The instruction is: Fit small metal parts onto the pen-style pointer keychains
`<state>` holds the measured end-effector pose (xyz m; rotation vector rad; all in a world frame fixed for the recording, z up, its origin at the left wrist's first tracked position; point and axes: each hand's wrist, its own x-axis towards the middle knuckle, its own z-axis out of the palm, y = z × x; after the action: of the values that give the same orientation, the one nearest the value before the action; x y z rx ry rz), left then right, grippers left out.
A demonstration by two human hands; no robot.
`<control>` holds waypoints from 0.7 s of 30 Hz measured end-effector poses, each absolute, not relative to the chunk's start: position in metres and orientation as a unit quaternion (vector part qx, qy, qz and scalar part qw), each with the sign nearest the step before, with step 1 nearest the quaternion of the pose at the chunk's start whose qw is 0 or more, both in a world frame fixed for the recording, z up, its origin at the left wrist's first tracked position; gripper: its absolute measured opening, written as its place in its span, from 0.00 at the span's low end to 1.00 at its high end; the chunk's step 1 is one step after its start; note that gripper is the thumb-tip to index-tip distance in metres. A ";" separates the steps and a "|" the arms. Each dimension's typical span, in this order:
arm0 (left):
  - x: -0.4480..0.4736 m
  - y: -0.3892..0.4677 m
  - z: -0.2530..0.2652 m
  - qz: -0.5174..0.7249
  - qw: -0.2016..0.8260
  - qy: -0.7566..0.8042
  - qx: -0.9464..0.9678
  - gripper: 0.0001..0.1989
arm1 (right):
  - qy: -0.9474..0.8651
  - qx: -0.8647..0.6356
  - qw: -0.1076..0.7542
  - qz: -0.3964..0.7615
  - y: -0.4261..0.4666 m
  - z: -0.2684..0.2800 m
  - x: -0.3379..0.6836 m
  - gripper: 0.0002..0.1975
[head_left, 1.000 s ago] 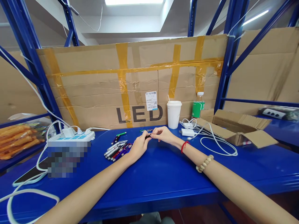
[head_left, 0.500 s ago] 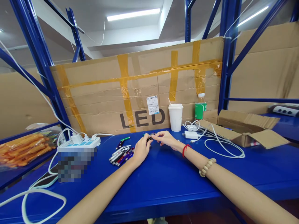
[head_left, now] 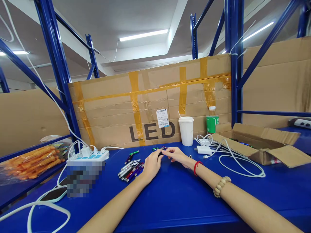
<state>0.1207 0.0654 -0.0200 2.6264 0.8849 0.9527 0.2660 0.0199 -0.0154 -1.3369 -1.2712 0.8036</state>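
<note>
Head view: both forearms stretch fwd from the bottom edge to mid-frame over a blue table [head_left: 170, 200]. Left hand [head_left: 152, 163] & right hand [head_left: 176, 154] meet, fingertips pinched on a small dark pen [head_left: 160, 153], held just above the table. Pile of pens [head_left: 130, 166] lies just left of the left hand. White cup [head_left: 186, 130] stands behind, w/ a cardboard box [head_left: 262, 147] at right.

pixelated patch [head_left: 84, 176] beside power strip, small dark item [head_left: 160, 153] mostly hidden by hands
</note>
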 end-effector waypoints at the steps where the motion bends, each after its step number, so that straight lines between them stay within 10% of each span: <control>1: 0.120 0.065 -0.020 0.323 0.103 0.302 0.891 0.13 | -0.534 -0.563 0.534 0.335 0.020 -0.016 0.266 0.23; 21: 0.122 0.067 -0.021 0.312 0.093 0.324 0.888 0.13 | -0.547 -0.561 0.536 0.314 0.024 -0.020 0.261 0.26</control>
<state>0.1219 0.0665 -0.0207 2.6369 0.9625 0.9271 0.2607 0.0245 -0.0199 -1.3359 -1.3021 0.7480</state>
